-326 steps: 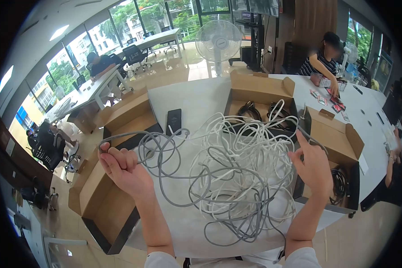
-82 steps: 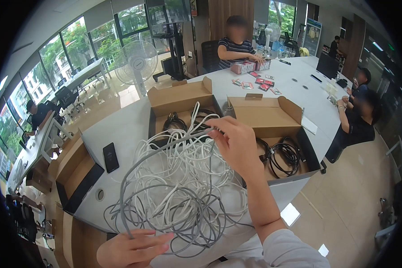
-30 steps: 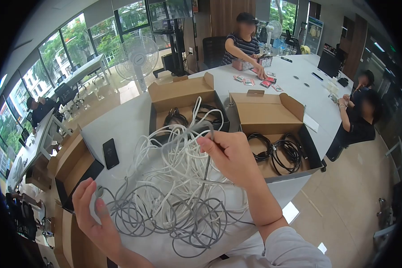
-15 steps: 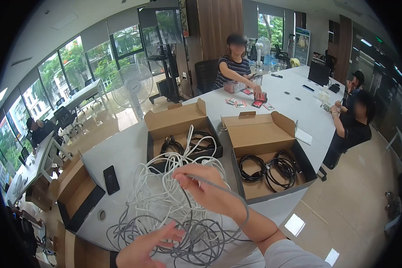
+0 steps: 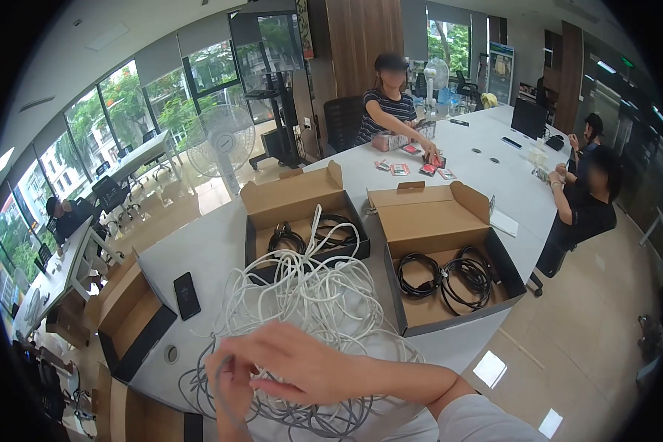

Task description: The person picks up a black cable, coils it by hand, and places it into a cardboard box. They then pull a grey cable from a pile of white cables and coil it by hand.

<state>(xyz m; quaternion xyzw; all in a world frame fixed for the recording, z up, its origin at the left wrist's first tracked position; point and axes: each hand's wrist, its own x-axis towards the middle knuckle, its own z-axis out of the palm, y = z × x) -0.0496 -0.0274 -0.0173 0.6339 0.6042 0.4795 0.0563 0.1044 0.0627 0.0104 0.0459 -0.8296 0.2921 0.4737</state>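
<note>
My right hand (image 5: 302, 361) is curled over my left hand (image 5: 230, 381), its fingertips meeting the left fingers at the front of the table. A grey cable (image 5: 222, 387) runs in a loop along the left hand, and both hands have hold of it; the exact grip is partly hidden and a little blurred. Under and around them lies a tangle of grey cable (image 5: 313, 418). Beyond the hands spreads a loose heap of white cable (image 5: 324, 295), one loop of it rising over the edge of the middle box.
Black coiled cables (image 5: 464, 280) lie in an open box (image 5: 449, 324) at right; another open box (image 5: 291, 191) behind the heap holds more. Left are a phone (image 5: 186, 295) and an open box (image 5: 129, 313). A person (image 5: 387, 110) across the table handles small red packets.
My right hand has come down and left with the grey cable, meeting my left hand. The left hand, spread open before, has risen slightly and closed on the cable.
</note>
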